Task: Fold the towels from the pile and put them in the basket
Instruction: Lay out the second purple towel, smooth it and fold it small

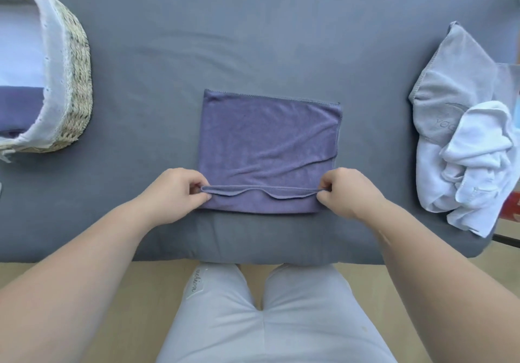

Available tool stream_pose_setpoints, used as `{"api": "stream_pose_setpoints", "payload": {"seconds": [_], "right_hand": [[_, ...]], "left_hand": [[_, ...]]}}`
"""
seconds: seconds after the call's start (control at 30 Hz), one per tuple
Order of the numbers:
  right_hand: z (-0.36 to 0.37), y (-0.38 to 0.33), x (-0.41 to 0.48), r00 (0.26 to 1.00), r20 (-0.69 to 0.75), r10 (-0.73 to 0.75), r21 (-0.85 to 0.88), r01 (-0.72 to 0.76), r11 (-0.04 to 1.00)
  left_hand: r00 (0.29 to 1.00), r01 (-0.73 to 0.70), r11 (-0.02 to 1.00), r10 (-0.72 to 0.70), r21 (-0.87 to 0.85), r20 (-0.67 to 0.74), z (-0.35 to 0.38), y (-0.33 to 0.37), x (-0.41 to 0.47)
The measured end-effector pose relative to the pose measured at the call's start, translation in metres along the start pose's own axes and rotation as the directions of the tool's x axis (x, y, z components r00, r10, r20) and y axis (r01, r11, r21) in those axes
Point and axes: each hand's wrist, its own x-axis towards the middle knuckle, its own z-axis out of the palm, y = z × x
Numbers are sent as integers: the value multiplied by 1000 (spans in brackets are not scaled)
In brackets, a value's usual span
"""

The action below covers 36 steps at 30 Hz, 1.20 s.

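Note:
A purple towel [267, 137] lies flat in the middle of the grey-covered table [225, 39]. Its near edge is lifted and turned over into a low fold. My left hand [174, 193] pinches the left near corner of that edge. My right hand [349, 191] pinches the right near corner. The pile [461, 143] sits at the right: a grey towel underneath and crumpled white towels on top. At the far left stands the woven basket [78, 86] with a white liner, holding a folded purple towel [19, 109] and a white one.
The table's near edge runs just below the towel, with my legs in light trousers [267, 320] under it. The pile hangs over the table's right edge. A red object [513, 202] shows beyond that edge.

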Motion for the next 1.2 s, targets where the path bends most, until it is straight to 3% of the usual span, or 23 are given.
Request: {"api": "stream_pose_setpoints", "payload": {"seconds": [0.13, 0.27, 0.37, 0.57, 0.73, 0.9, 1.07, 1.13, 1.2], "right_hand": [[-32, 7, 12, 990, -138, -23, 370, 73, 926], [-54, 10, 34, 964, -261, 48, 597, 122, 793], [-66, 6, 54, 941, -317, 116, 622, 114, 775], [-70, -1, 92, 903, -397, 167, 549, 88, 832], [-70, -4, 106, 894, -400, 201, 577, 75, 814], [-68, -12, 111, 800, -539, 262, 544, 93, 834], [-64, -27, 114, 753, -590, 291, 539, 99, 836], [-61, -29, 116, 725, -629, 280, 517, 120, 848], [-59, -29, 116, 716, -648, 260, 494, 135, 859]], "left_hand": [[991, -28, 911, -29, -412, -133, -23, 17, 25], [955, -85, 847, -80, -525, -284, -42, 37, 62], [920, -60, 898, -120, -435, -374, -48, 43, 94], [859, 101, 992, -125, -74, -497, -51, 49, 134], [823, 144, 988, -149, -52, -548, -47, 49, 140], [782, 181, 983, -151, -11, -604, -38, 53, 138], [687, 227, 973, -195, -47, -700, -28, 50, 129], [641, 214, 977, -140, 0, -754, -24, 49, 123], [639, 181, 973, -6, 143, -769, -17, 53, 116]]}}
